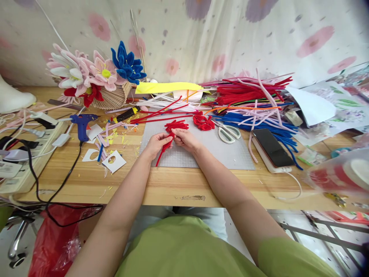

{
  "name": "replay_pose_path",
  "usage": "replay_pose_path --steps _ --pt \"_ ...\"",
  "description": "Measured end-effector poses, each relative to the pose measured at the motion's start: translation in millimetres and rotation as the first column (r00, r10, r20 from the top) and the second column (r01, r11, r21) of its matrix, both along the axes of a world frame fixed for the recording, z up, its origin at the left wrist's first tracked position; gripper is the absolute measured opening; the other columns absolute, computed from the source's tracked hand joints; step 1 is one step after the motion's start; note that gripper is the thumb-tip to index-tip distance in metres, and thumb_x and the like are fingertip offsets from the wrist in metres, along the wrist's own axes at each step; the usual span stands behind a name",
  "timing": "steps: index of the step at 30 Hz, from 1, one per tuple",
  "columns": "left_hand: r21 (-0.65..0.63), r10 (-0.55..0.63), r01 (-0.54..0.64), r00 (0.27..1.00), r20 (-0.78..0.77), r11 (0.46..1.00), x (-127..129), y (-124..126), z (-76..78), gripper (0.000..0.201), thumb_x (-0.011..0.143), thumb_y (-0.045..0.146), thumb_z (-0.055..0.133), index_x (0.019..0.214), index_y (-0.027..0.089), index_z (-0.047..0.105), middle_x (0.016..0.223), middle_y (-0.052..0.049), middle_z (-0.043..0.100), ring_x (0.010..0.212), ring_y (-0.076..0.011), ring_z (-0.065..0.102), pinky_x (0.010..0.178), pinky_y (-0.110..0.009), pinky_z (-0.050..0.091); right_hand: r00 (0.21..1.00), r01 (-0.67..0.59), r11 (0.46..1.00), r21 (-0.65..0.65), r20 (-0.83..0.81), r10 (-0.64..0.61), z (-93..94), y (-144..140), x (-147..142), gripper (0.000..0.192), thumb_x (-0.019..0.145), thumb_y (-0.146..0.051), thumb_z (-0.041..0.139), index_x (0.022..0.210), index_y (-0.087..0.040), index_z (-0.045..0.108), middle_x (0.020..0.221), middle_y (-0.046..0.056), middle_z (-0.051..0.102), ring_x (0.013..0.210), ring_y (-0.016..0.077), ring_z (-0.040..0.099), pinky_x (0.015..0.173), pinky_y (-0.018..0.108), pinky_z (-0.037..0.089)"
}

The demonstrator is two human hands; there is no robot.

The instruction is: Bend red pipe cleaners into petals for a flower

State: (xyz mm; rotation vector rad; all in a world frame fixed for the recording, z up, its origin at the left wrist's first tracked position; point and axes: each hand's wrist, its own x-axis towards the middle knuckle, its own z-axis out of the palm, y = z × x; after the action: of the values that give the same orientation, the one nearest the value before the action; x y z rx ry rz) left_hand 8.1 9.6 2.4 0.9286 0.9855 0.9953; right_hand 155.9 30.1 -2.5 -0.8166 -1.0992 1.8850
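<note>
Both hands are close together over a grey cutting mat (230, 154). My left hand (159, 144) pinches a red pipe cleaner (160, 154), whose free end slants down toward the mat's front edge. On the same red piece, the fingers of my right hand (184, 139) are closed from the other side. Part of it is hidden by the fingers. Just beyond the hands lies a pile of short red pipe cleaners (177, 125). Red looped pipe-cleaner shapes (203, 122) rest to the right, beside scissors (228, 132) with pale handles.
A blue glue gun (83, 126) and a power strip (31, 161) with cables are at left. Pipe-cleaner flowers (105, 73) stand behind. Bundles of red (245, 92) and blue pipe cleaners (268, 127) lie back right, near a phone (272, 147) and a bagged cup (340, 173).
</note>
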Motion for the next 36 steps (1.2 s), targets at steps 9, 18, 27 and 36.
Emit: replay_pose_path --steps 9,18,27,36 --pt "-0.066 0.381 -0.382 0.860 0.339 0.922 16 7 1.8 0.030 0.049 0.021 0.081 0.071 0.017 0.060 0.066 0.004 0.064 0.059 -0.0059 0.057 0.061 -0.019 0.043 0.990 0.086 0.975 0.204 0.094 -0.107 -4.3 -7 -21 0.033 0.063 -0.037 0.074 0.080 -0.018 0.053 0.073 -0.003 0.062 0.067 0.0078 0.057 0.066 0.021 0.046" --pt "0.135 0.080 -0.055 0.979 -0.190 0.989 -29 6 13.6 0.039 0.047 0.028 0.082 0.078 0.015 0.061 0.070 0.001 0.064 0.060 -0.0098 0.055 0.053 -0.021 0.044 0.891 -0.191 0.952 0.241 0.449 0.065 6.3 -7 2 0.030 0.074 -0.043 0.062 0.071 -0.014 0.054 0.056 -0.004 0.055 0.044 0.0042 0.043 0.043 0.019 0.031" --pt "0.316 0.129 0.062 0.827 -0.548 0.947 -22 1 0.4 0.031 0.061 0.039 0.074 0.056 0.017 0.052 0.045 0.006 0.047 0.042 -0.0076 0.047 0.044 -0.019 0.033 0.807 -0.097 0.910 0.403 0.566 -0.165 -2.2 -3 7 0.031 0.075 -0.047 0.059 0.074 -0.016 0.058 0.055 -0.003 0.051 0.049 0.0078 0.042 0.049 0.022 0.031" --pt "0.170 0.195 -0.145 0.922 -0.334 0.975 -4 0 -6.1 0.032 0.066 0.040 0.067 0.054 0.018 0.049 0.045 0.005 0.049 0.038 -0.0077 0.045 0.041 -0.022 0.041 0.386 0.016 0.487 0.873 0.444 -0.809 5.9 -4 13 0.041 0.082 -0.053 0.052 0.098 -0.017 0.063 0.097 0.012 0.063 0.096 0.0243 0.049 0.090 0.039 0.035"
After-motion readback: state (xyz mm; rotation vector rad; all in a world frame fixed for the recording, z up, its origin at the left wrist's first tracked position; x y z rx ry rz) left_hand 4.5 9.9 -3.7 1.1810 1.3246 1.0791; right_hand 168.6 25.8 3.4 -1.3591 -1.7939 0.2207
